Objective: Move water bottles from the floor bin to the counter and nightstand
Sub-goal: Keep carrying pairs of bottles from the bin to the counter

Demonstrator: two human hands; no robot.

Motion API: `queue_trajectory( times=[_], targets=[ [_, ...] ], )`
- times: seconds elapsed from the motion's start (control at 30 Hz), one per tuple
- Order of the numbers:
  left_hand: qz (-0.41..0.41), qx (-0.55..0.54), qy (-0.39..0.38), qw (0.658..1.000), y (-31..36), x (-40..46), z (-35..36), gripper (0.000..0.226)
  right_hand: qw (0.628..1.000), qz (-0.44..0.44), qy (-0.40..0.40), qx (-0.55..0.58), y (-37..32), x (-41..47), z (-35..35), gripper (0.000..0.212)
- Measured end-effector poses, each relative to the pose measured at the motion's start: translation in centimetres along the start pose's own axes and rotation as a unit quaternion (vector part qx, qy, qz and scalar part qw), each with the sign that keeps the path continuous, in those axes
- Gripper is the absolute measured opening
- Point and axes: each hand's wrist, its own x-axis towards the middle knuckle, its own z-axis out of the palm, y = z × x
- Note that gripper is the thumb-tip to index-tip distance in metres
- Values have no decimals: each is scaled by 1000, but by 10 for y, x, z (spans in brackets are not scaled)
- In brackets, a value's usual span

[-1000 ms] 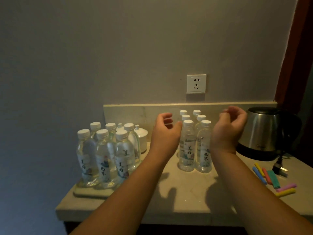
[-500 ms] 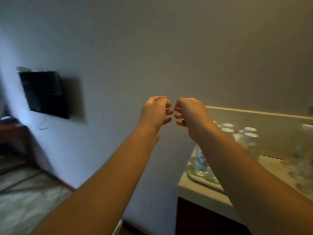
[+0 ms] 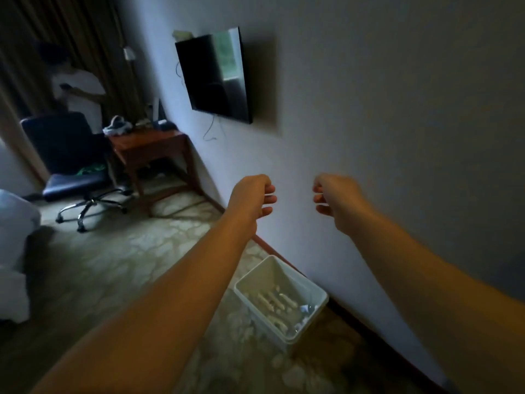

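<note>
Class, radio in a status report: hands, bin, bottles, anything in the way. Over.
Left hand and right hand both empty, fingers loosely curled. White bin on floor by wall, bottles lying inside. Nothing between hands and bin.

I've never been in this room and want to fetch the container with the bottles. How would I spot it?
Find the black TV on the wall, then follow that wall down to the carpet. The white bin stands there by the baseboard, open-topped, with bottles lying inside. It is the only pale box on the floor.
</note>
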Motion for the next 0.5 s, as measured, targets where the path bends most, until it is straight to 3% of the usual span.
queue_trajectory(
  times=[0.23,0.5],
  targets=[
    [-63,-23,-5,998,-70,107,-7,11,998,46,1,-40,45,98,56,13],
    [-53,-59,-58,995,-93,268,20,16,995,73,39,-47,70,252,96,13]
  ],
)
